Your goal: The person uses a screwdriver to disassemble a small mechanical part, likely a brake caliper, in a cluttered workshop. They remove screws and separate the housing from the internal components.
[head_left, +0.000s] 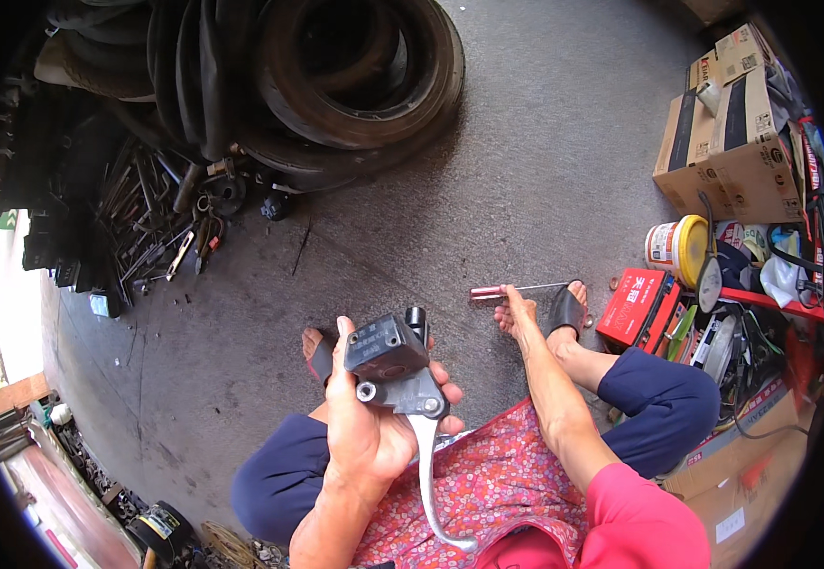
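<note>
My left hand [369, 436] is closed around a motorcycle brake master cylinder [386, 351], held up in front of my lap. Its boxy dark reservoir faces up, with the thumb along its left side and fingertips showing on the right. A silver brake lever [427, 474] hangs from it, curving down over my flowered apron [507, 455]. Farther out to the right, my right hand [518, 318] grips a screwdriver [488, 293] low over the floor. The screwdriver's red handle points left and its thin metal shaft runs right, toward my sandalled foot [568, 308].
Tyres [431, 104] are stacked at the far left, beside a heap of hand tools [160, 213]. To the right stand cardboard boxes [734, 171], a yellow-rimmed bucket [692, 248], a red box [632, 308] and assorted packages. A black round spool-like object [160, 531] lies at lower left.
</note>
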`<action>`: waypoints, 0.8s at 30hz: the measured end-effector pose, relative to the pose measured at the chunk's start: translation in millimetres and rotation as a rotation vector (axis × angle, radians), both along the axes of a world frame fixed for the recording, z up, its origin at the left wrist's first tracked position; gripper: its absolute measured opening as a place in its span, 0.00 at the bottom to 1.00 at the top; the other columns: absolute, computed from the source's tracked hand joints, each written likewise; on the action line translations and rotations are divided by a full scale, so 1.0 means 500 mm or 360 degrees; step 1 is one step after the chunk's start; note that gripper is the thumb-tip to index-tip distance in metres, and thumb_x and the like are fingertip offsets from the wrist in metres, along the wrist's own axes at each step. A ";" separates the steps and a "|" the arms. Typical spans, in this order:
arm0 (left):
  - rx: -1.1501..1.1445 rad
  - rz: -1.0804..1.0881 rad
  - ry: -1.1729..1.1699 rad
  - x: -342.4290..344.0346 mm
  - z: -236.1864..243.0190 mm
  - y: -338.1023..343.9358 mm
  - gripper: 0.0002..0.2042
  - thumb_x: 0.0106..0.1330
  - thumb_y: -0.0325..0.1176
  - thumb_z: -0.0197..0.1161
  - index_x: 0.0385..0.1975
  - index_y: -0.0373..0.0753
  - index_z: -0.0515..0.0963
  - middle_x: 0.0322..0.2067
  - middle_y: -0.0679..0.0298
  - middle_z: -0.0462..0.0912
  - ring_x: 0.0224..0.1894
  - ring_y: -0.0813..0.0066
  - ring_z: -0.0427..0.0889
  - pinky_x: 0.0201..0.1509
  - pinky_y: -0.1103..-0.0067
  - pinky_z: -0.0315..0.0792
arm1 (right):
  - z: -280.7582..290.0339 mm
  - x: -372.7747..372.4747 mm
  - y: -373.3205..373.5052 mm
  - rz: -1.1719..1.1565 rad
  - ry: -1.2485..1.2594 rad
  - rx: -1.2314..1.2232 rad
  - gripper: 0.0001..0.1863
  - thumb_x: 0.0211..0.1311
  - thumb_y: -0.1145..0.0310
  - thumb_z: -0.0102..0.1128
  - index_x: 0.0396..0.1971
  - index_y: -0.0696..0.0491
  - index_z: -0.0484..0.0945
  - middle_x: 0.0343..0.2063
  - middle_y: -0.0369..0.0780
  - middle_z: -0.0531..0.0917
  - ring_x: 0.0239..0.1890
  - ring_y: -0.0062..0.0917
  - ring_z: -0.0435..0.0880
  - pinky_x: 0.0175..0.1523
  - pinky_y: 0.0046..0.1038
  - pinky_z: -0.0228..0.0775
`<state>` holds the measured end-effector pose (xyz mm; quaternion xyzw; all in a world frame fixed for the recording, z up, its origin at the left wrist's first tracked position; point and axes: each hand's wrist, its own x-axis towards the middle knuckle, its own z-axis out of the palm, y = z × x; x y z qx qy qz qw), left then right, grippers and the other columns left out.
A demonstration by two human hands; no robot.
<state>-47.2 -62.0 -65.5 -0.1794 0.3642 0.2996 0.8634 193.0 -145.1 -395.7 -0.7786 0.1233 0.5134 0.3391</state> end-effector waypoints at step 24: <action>0.0368 -0.0121 0.0569 0.021 -0.027 -0.005 0.34 0.58 0.70 0.45 0.36 0.39 0.70 0.22 0.55 0.78 0.19 0.56 0.81 0.15 0.67 0.79 | 0.706 -0.121 0.116 0.0761 -0.1265 0.2373 0.15 0.48 0.80 0.54 0.39 0.61 0.79 0.29 0.42 0.79 0.23 0.24 0.82 0.27 0.22 0.75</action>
